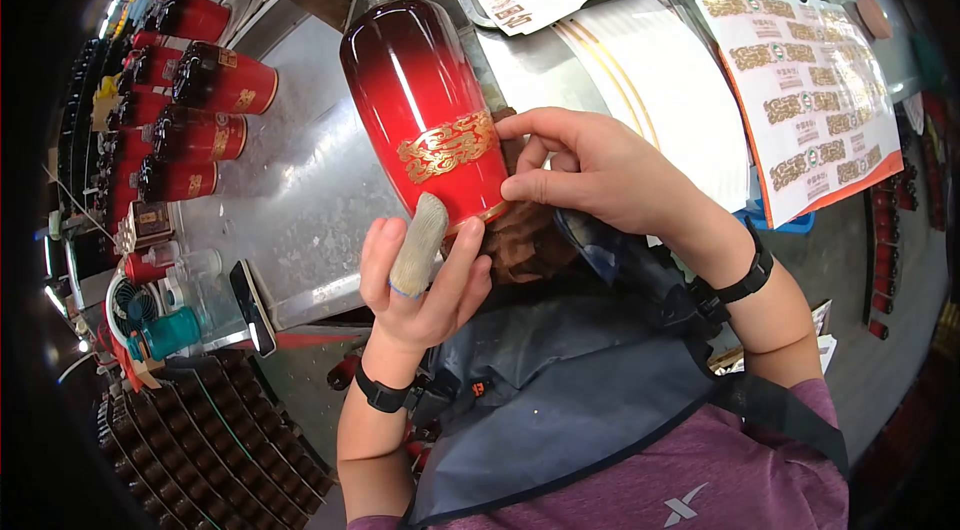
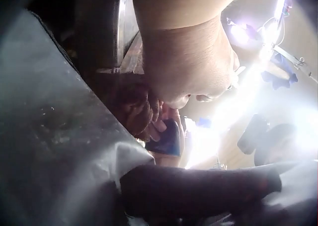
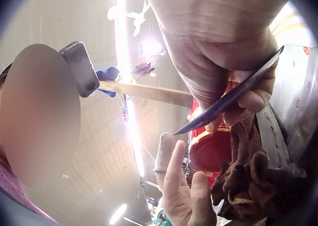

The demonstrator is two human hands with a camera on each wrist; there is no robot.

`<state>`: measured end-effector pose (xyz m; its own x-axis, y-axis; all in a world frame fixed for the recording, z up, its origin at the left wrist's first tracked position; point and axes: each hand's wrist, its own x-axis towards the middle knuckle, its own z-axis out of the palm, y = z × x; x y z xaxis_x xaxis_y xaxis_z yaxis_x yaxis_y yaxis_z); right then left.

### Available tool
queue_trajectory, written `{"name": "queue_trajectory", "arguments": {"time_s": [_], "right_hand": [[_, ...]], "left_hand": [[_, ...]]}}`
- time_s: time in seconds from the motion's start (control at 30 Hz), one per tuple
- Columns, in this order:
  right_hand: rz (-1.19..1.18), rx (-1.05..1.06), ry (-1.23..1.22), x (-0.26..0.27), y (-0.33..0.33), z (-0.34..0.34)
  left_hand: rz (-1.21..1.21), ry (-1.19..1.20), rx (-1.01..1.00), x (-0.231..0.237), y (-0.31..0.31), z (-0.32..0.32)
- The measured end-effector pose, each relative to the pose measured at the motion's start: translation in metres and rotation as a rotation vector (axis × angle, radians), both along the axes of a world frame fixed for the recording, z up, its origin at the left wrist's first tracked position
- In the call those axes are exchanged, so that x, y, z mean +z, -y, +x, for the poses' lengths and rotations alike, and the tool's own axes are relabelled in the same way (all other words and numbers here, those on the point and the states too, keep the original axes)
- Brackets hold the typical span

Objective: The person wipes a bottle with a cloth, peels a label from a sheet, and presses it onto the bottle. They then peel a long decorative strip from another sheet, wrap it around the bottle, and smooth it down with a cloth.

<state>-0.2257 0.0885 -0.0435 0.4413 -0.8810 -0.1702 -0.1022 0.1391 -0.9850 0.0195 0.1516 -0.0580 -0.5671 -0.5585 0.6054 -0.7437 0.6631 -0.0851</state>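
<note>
A red bottle (image 1: pixel 420 100) with a dark top and a gold scroll band (image 1: pixel 447 147) lies tilted on the bench, its base toward the person. The right hand (image 1: pixel 600 170) touches its right side. Its index fingertip meets the band's end, the thumb is near the base, and the other fingers are curled. Below the base, the left hand (image 1: pixel 420 280) is palm up with fingers loosely extended. A pale finger cot (image 1: pixel 420 242) covers one finger and overlaps the bottle's lower edge. In the right wrist view, a dark pointed strip (image 3: pixel 231 95) crosses before the right hand.
A brown cloth (image 3: pixel 248 181) is bunched beside the bottle's base. Several similar red bottles (image 1: pixel 225 78) stand at the left. Decal sheets (image 1: pixel 800 90) and white sheets (image 1: pixel 640 80) lie to the right. A phone (image 1: pixel 252 305) is at the bench's left edge.
</note>
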Motion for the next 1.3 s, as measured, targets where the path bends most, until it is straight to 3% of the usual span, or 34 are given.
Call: {"name": "queue_trajectory", "arguments": {"time_s": [0.93,1.13,1.3], "right_hand": [[0.020,0.023,0.049,-0.006,-0.001,0.001],[0.022,0.021,0.062,-0.007,-0.002,0.001],[0.026,0.030,0.061,-0.006,0.000,0.001]], "left_hand": [[0.024,-0.008,0.061,0.006,0.001,-0.017],[-0.006,0.004,-0.028,0.001,-0.004,-0.006],[0.029,-0.016,0.081,0.003,-0.007,-0.003]]}}
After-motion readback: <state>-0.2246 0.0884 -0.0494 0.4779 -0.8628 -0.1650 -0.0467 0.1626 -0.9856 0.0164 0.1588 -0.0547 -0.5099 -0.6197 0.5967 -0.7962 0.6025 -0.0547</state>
